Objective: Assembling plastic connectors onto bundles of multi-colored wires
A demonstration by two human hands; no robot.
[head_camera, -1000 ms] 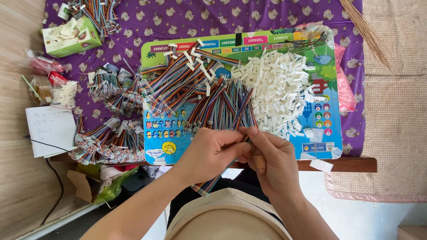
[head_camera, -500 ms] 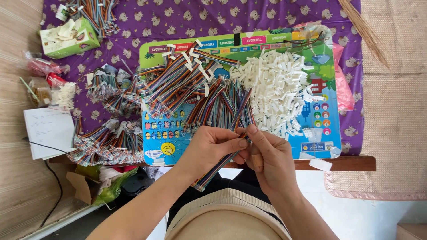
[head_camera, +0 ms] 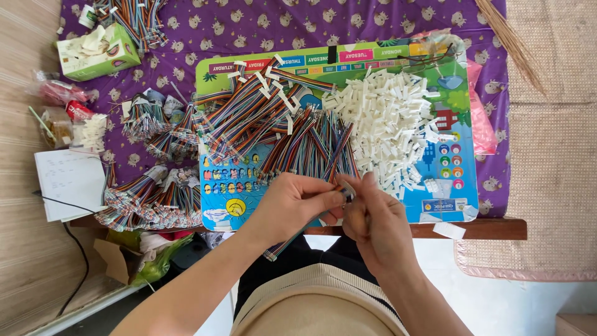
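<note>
Between your two hands, just over the near edge of the bench (head_camera: 497,229), lies the one thing that matters: a short multicoloured ribbon cable (head_camera: 297,233). Your left hand (head_camera: 292,205) is clamped on it, thumb and fingers pinched near its upper end. Its long axis runs on a slant, from that upper end at your fingertips down and to the left, so the lower end with its small connector hangs free below your left wrist, over your lap. Your right hand (head_camera: 373,221) is closed at the same upper tip, fingers together, touching the cable end and the left fingertips; whether it pinches a small white connector housing there you cannot tell, since the fingers hide it. Both hands meet at that tip, so neither has to reach. Just beyond your right hand, further across the bench, sits the heap of white connector housings (head_camera: 392,124) on the colourful printed board (head_camera: 448,205). Beyond your left hand lies the fan of loose ribbon cables (head_camera: 273,124), ends pointing mostly toward you.
</note>
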